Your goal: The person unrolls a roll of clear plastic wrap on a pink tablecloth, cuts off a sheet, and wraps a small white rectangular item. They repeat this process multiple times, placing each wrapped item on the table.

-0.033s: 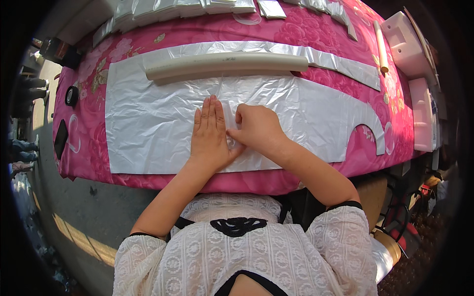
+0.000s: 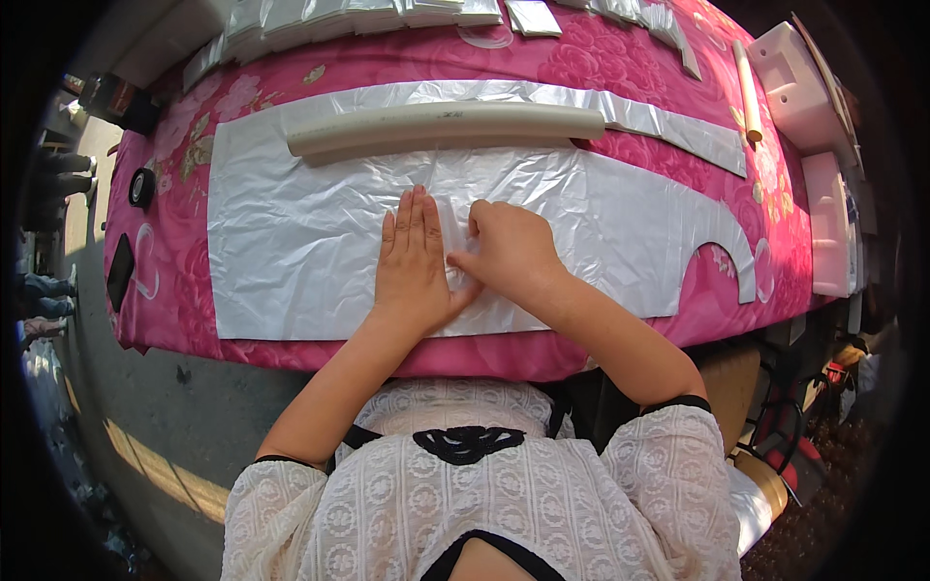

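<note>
A silvery-white plastic bag [image 2: 291,242] with a handle cutout at its right end lies flat and creased before me. My left hand [image 2: 412,257] presses on it, fingers stretched out together and pointing away from me. Just right of it, my right hand [image 2: 513,247] is closed, thumb and curled fingers pinching what looks like a bit of the bag's film; the fingertips are partly hidden. A beige plastic pipe [image 2: 446,128] rests across the bag's far part, beyond both hands.
Stacks of folded white bags [image 2: 358,15] line the far edge of the pink flowered tablecloth [image 2: 436,363]. A black tape roll [image 2: 141,188] and a dark flat object [image 2: 119,273] lie left. Far right are a thin tube [image 2: 747,92] and white foam boxes [image 2: 790,73].
</note>
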Motion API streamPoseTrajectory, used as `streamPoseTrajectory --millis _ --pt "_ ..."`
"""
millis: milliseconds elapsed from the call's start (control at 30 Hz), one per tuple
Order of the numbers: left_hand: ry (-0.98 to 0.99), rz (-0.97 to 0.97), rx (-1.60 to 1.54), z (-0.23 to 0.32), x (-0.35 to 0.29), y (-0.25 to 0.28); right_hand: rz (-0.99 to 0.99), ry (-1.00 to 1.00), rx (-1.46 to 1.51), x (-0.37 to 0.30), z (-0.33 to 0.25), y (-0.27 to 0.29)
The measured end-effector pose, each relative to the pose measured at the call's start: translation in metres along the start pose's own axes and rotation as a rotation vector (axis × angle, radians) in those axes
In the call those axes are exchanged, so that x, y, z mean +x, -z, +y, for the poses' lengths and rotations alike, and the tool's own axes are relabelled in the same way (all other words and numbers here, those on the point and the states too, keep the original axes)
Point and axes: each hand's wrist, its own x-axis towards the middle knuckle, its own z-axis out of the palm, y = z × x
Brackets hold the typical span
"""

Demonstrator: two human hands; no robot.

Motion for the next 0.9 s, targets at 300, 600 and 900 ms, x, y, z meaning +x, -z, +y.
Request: streamPoseTrajectory --millis 300,600,900 --pt "-0.206 -0.247 -0.1 0.001 -0.046 0.043 -0.248 -0.095 0.318 -0.059 0.029 0.027" --pt "-0.237 -0.176 -0.66 -0.015 -0.12 0.071 -0.22 0.409 0.79 -0.083 -0.013 -0.006" --pt "0.059 0.164 -0.944 -0.007 -0.075 0.069 0.134 0.359 0.847 -0.018 0.024 0.034"
